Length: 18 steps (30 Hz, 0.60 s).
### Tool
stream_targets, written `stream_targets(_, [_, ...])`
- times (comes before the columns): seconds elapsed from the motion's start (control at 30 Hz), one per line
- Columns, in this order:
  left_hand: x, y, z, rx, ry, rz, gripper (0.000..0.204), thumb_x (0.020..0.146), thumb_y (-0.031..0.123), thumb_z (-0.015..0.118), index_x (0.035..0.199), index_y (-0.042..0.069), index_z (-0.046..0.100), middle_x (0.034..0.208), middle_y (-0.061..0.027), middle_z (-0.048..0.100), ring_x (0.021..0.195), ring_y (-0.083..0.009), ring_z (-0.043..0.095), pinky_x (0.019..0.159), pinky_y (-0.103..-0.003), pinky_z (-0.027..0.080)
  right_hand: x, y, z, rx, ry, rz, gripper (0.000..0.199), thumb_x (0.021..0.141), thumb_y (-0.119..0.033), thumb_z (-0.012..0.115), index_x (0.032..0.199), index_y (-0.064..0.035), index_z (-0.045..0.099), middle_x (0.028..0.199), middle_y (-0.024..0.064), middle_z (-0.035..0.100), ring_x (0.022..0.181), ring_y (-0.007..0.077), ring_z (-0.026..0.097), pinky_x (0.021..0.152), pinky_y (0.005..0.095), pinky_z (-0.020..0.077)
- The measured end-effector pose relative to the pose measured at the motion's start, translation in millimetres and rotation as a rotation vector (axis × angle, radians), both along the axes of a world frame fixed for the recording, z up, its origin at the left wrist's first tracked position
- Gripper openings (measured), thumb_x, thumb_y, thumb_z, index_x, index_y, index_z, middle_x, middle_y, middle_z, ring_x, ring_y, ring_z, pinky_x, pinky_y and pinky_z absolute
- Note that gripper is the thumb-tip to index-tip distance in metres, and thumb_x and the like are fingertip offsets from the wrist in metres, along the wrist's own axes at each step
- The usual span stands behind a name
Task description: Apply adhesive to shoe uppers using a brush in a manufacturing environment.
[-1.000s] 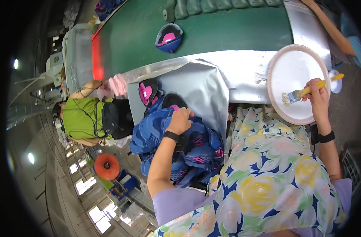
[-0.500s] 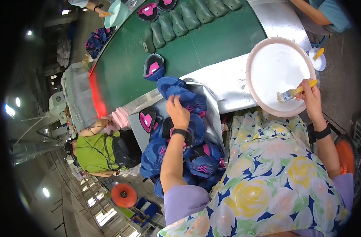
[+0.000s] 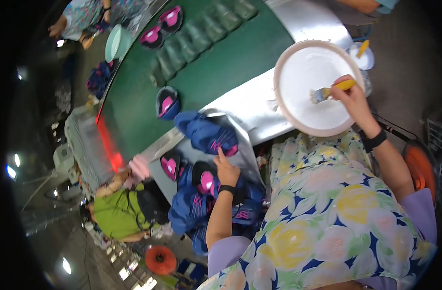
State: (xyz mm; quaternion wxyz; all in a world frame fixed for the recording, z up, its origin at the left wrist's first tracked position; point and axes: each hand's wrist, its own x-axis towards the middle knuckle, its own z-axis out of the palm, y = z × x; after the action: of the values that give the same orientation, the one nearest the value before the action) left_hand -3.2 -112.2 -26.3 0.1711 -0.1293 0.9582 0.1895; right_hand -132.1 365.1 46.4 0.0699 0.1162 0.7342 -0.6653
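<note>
Since half a second ago my left hand (image 3: 227,170) has drawn back from the top of the blue shoe (image 3: 206,133) toward its lower end, and the whole view has turned, while the shoe stays at the far edge of the metal tray (image 3: 245,150). The green belt (image 3: 216,72) is the largest thing before me, bearing a row of green foot shapes (image 3: 187,48), a cup-shaped blue shoe piece (image 3: 168,103) and two black-and-pink pieces (image 3: 162,28). The tray, beside the belt, holds a heap of blue shoes (image 3: 187,208) with pink laces, and the shoe by my left hand lies just above that heap. To the right stands a wide round basin (image 3: 317,132), white inside with a pale pinkish rim. My left hand is half open, index finger stretched toward the shoe's pink laces and the other fingers loosely bent; I see nothing gripped in it, and cannot tell whether the fingertip touches. My right hand (image 3: 350,99), over the basin, is closed around the yellow handle of a brush (image 3: 321,95), its bristles pointing left above the white.
</note>
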Motion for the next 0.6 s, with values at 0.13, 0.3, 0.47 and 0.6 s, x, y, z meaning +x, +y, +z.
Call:
stream_targets(0.13, [13,-3,3,-0.166,0.209,-0.028,0.091,0.072,0.000,0.070,0.152,0.006,0.027,0.139,-0.0277,0.038,0.123,-0.0460,0.045,0.103,-0.046,0.041,6,9,-3,-0.001,-0.020,-0.006,0.019,0.093,-0.012,0.066,0.106,-0.0026,0.056,0.092,0.0036,0.062,0.084,0.0097,0.063,0.074,0.0224,0.0523])
stream_targets(0.3, [-45,15,-9,-0.390,0.252,-0.256,0.068,0.078,0.008,0.069,0.141,0.020,0.047,0.146,-0.0223,0.037,0.130,-0.0434,0.042,0.104,-0.051,0.040,0,-8,-13,0.101,0.048,0.056,0.019,0.092,-0.012,0.070,0.103,-0.0039,0.057,0.088,0.0015,0.062,0.079,0.0072,0.060,0.069,0.0213,0.0493])
stream_targets(0.47, [-72,-28,9,-0.264,0.270,-0.269,0.052,0.075,0.005,0.066,0.126,0.013,0.058,0.128,-0.0200,0.054,0.121,-0.0408,0.050,0.098,-0.048,0.047,-12,-27,7,0.310,0.138,0.096,0.023,0.089,-0.016,0.073,0.100,-0.0036,0.058,0.085,0.0046,0.061,0.071,0.0110,0.057,0.066,0.0253,0.0483])
stream_targets(0.6, [-95,12,124,0.378,0.223,0.516,0.046,0.085,0.006,0.061,0.131,0.006,0.050,0.125,-0.0111,0.060,0.097,-0.0268,0.066,0.088,-0.035,0.054,-9,-38,-1,0.340,0.258,0.203,0.024,0.088,-0.017,0.072,0.100,-0.0026,0.057,0.092,0.0102,0.061,0.077,0.0223,0.062,0.071,0.0311,0.0504])
